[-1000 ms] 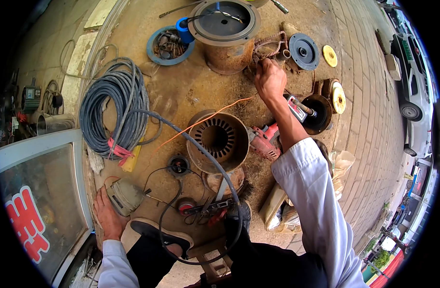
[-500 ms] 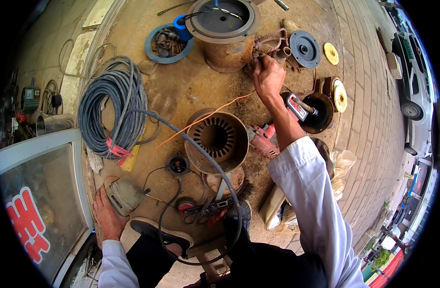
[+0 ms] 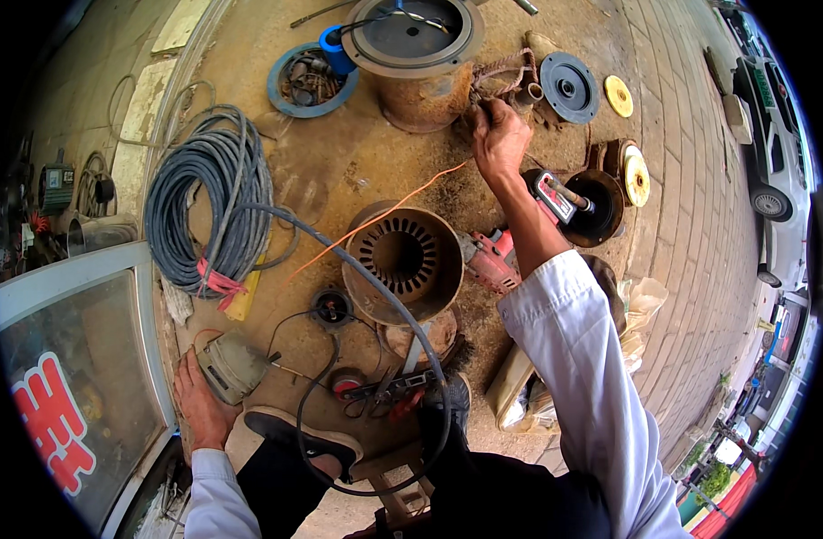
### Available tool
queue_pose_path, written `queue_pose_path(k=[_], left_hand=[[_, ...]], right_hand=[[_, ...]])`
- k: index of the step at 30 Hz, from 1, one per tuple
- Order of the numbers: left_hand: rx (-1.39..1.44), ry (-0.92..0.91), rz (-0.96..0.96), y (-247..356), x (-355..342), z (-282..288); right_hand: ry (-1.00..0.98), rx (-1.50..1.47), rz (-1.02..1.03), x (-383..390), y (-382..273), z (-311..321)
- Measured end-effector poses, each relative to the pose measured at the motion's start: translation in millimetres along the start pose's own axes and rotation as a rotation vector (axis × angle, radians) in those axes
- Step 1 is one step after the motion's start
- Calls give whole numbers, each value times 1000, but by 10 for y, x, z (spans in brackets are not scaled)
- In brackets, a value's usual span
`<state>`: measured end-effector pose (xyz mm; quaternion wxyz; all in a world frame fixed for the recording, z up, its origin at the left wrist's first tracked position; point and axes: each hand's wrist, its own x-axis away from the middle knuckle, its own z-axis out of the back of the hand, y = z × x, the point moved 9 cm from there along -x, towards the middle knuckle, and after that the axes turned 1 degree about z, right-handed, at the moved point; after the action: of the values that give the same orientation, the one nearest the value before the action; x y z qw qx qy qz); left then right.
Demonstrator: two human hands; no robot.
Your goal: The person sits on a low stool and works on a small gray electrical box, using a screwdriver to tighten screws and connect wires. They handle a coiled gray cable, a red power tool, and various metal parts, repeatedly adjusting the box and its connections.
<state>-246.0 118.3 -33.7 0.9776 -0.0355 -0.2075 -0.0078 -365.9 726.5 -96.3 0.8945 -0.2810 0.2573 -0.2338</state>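
My right hand (image 3: 503, 142) reaches to the far middle, fingers closed at a cluster of rusty parts beside a rusty motor housing (image 3: 425, 94). What the fingers pinch, if anything, is hidden. A short rusty pipe (image 3: 527, 93) and a twisted rope (image 3: 506, 72) lie right by them. My left hand (image 3: 205, 406) rests at the lower left with its fingers stretched along a grey-green boxy cover (image 3: 233, 366). Between the hands stands an open metal stator housing (image 3: 404, 260) with slots round its inner bore. An orange wire (image 3: 375, 220) crosses its rim.
A coil of dark cable (image 3: 209, 202) lies left, one loop running over the stator and my foot. A red power tool (image 3: 497, 260) sits under my right forearm. Beyond are a blue bowl of bolts (image 3: 311, 83) and a dark round flange (image 3: 569, 87). A glass door (image 3: 88, 377) borders the left.
The orange wire's upper end lies slightly farther left, a little more apart from my right wrist. Both hands stay almost in place.
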Motion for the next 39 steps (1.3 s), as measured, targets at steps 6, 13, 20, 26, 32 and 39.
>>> queue_pose_path(k=[6, 13, 20, 26, 32, 39], left_hand=[[8, -9, 10, -18, 11, -6], [6, -10, 20, -23, 7, -19], [8, 18, -7, -18, 9, 3], [8, 22, -23, -4, 7, 2], [-8, 21, -11, -59, 12, -11], [-11, -33, 25, -28, 38, -9]], right_hand=[[28, -18, 42, 30, -43, 1], [26, -6, 60, 10, -83, 13], [22, -19, 43, 3, -48, 19], [-22, -2, -13, 95, -71, 28], [-43, 71, -20, 246, -212, 314], [-5, -45, -41, 459, -279, 804]])
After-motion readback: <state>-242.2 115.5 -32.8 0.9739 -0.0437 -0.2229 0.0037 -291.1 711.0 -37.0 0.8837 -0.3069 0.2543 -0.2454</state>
